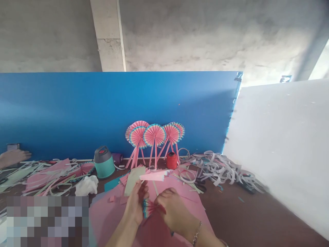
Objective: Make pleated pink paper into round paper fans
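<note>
Closely pinched: the person's left hand (135, 204) and right hand (174, 212) curl narrow around a small pleated pink-and-teal paper fan (148, 208), held above a broad pink card sheet (183, 197). Fingers bunch the folds tightly together. Finished pink paper rosettes on sticks (154, 135) lean far off against a blue board (77, 113).

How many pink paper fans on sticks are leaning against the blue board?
5: the back left fan, front left fan, middle fan, front right fan and back right fan, grouped against the blue board. Another could be hidden behind them.
</note>
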A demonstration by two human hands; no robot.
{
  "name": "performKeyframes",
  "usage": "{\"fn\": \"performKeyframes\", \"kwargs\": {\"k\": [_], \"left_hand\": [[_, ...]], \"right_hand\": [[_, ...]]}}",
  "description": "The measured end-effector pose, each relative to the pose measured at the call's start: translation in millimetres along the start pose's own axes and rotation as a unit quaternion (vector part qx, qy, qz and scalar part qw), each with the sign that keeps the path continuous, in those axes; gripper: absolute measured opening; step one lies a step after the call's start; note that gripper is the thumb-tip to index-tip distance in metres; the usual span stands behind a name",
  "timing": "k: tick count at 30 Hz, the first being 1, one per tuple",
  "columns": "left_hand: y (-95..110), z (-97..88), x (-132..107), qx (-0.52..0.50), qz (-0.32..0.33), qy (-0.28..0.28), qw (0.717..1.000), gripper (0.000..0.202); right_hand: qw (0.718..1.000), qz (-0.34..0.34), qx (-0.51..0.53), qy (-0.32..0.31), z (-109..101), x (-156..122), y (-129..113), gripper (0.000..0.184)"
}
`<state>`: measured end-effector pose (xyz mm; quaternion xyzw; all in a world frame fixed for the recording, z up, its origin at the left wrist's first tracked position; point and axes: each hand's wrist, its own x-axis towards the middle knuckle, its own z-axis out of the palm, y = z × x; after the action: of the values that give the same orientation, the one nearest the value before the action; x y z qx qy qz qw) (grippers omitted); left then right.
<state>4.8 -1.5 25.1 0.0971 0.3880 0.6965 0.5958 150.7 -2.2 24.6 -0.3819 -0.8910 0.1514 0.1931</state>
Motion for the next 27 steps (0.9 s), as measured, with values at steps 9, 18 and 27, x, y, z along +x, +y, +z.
{"fn": "performKeyframes", "kwargs": {"k": [9,18,27], "left_hand": [[-3,-18.7,16,0.178,0.267,0.020,0.947,0.033],[-1,-14.1,1,0.327,0.365,0.004,0.872,0.031],[-6,-11.6,0,0.243,0.301,0.004,0.922,0.030]], "right_hand": [[0.970,-0.015,0.242,0.015,-4,-3,-1,0.023],[0.896,-0.031,0.440,-0.058,-30,-7,-4,0.059],[0.882,0.038,0.466,-0.058,-18,2,0,0.046]]}}
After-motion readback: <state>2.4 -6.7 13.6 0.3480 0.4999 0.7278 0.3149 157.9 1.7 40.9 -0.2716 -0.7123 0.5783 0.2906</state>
